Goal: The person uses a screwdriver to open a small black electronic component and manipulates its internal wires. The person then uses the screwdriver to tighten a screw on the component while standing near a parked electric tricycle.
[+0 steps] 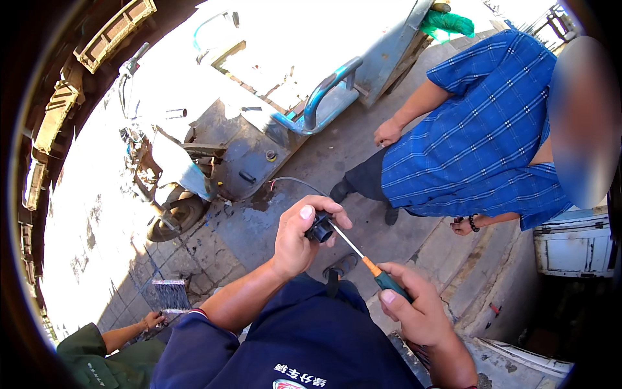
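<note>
My left hand (295, 243) grips a small black part (321, 229) with a round, tube-like end, holding it up in front of my body. My right hand (421, 308) is wrapped round a screwdriver (387, 283) with a green and orange handle. Its thin metal shaft slants up and left, and the tip meets the black part near my left fingers. Whether the tip sits in a screw or a slot is hidden. A thin grey cable (299, 181) curves behind my left hand; I cannot tell if it joins the part.
Ahead stands a worn three-wheeled cargo vehicle (240, 152) with a blue bent rail (317, 97). A person in a blue plaid shirt (479, 129) stands close at right. At lower left, a person in a green sleeve (84, 343) holds a wide brush (171, 295).
</note>
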